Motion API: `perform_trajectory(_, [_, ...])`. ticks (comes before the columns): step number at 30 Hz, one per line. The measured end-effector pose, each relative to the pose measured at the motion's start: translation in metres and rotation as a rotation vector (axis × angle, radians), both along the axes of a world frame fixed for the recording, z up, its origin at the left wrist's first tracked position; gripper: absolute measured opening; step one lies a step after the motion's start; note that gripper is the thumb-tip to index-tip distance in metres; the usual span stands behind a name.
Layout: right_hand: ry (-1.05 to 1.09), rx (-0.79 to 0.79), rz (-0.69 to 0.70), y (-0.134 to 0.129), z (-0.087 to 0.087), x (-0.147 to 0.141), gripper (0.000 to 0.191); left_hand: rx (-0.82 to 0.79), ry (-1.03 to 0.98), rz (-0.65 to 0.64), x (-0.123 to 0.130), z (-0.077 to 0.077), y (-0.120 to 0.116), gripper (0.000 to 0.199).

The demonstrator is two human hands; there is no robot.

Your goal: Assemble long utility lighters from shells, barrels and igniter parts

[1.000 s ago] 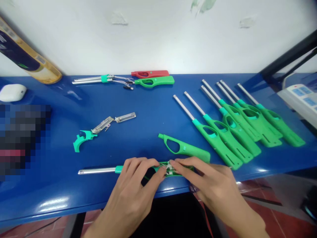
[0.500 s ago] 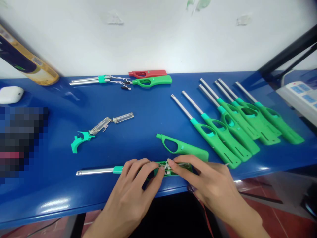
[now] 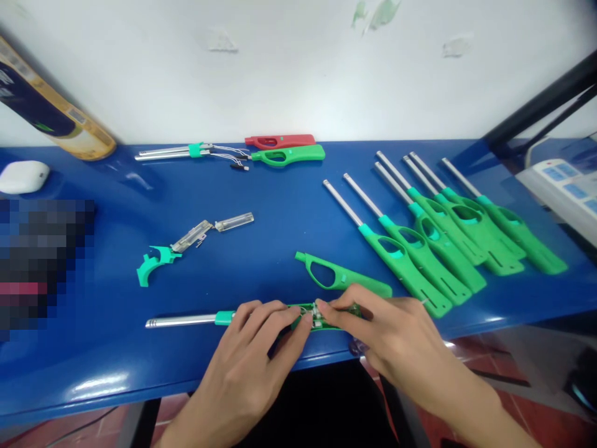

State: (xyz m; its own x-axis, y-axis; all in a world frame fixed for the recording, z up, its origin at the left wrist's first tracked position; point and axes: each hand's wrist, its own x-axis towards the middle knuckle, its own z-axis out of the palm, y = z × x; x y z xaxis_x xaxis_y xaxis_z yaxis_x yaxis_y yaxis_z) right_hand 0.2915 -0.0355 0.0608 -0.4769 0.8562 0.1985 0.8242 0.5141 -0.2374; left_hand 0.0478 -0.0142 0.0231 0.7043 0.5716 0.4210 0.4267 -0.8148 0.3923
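An opened long-barrelled gas lighter lies along the front of the table, its metal barrel (image 3: 180, 321) pointing left and its inner parts bare in the green half-shell (image 3: 333, 327). My left hand (image 3: 256, 348) is closed over the shell beside the teal collar (image 3: 224, 318), thumb and fingertips at the mechanism. With thumb and index finger, my right hand (image 3: 392, 330) presses on small pale parts (image 3: 316, 314) in the shell's middle. Its fingers partly cover the shell's right end. Just behind lies a loose green half-shell (image 3: 345, 277).
Several assembled green lighters (image 3: 420, 267) lie at right. Clear fuel tanks (image 3: 234, 221) and a teal trigger (image 3: 149, 267) are at left. Farther back are metal barrels (image 3: 168, 152) with wires, a red shell (image 3: 284, 140) and a green shell (image 3: 289, 155). A power strip (image 3: 566, 186) stands far right.
The view has shifted slightly. My right-hand fingers have bent a little more over the shell; my left hand keeps its hold on the lighter.
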Motion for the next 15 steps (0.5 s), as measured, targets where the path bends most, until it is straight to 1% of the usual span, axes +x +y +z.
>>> perform_trajectory(3, [-0.014,0.012,-0.015,-0.002,-0.002,-0.001,0.043,-0.005,0.003,-0.002,0.0,-0.002,0.0,0.044])
perform_trajectory(8, [-0.04,0.022,-0.018,-0.007,-0.003,0.0,0.053,0.009,-0.032,0.001,-0.001,-0.003,0.001,0.045])
perform_trajectory(15, [-0.119,0.026,0.008,-0.012,-0.001,0.001,0.061,0.066,-0.04,0.016,0.001,-0.003,0.001,0.046])
